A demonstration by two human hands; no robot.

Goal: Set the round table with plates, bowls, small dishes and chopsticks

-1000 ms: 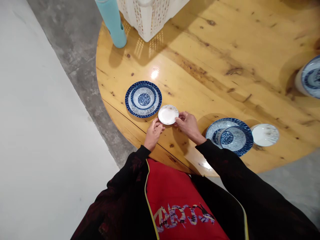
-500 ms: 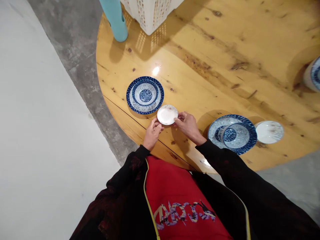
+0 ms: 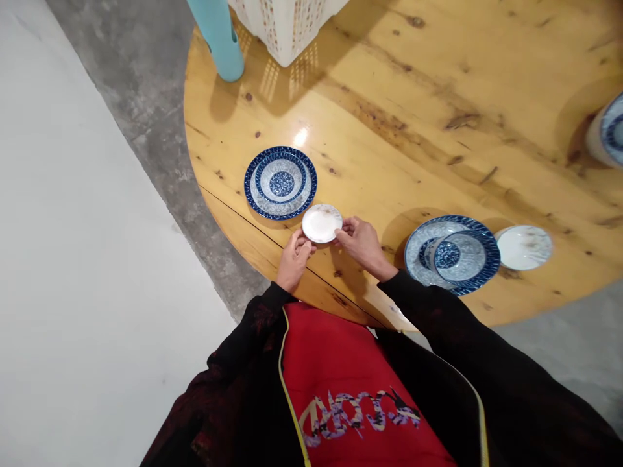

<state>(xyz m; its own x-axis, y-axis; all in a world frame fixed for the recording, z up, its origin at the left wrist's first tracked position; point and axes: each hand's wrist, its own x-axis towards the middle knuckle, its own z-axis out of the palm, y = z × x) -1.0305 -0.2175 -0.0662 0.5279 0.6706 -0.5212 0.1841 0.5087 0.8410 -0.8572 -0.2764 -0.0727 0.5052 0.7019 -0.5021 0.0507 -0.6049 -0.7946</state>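
Note:
Between my two hands is a small white saucer (image 3: pixel 322 224) with a faint pattern near its rim. My left hand (image 3: pixel 294 259) has its fingers closed at the saucer's lower left edge. The thumb and fingers of my right hand (image 3: pixel 360 243) pinch its right edge. Just beyond the saucer, to the upper left, a small blue-and-white dish (image 3: pixel 281 184) rests on a larger blue-rimmed plate (image 3: pixel 281 212). Whether the saucer touches the table or that plate, I cannot tell.
Right of my hands, a blue-and-white bowl (image 3: pixel 460 259) sits on a plate (image 3: pixel 418 237), beside a white bowl (image 3: pixel 525 248). A white basket (image 3: pixel 287 29) and a turquoise cylinder (image 3: pixel 226 55) stand at the back of the round wooden table (image 3: pixel 389 168). Another bowl (image 3: pixel 610 130) is far right.
The view has shifted slightly. My hands and the saucer keep nearly the same position relative to the stacked plates.

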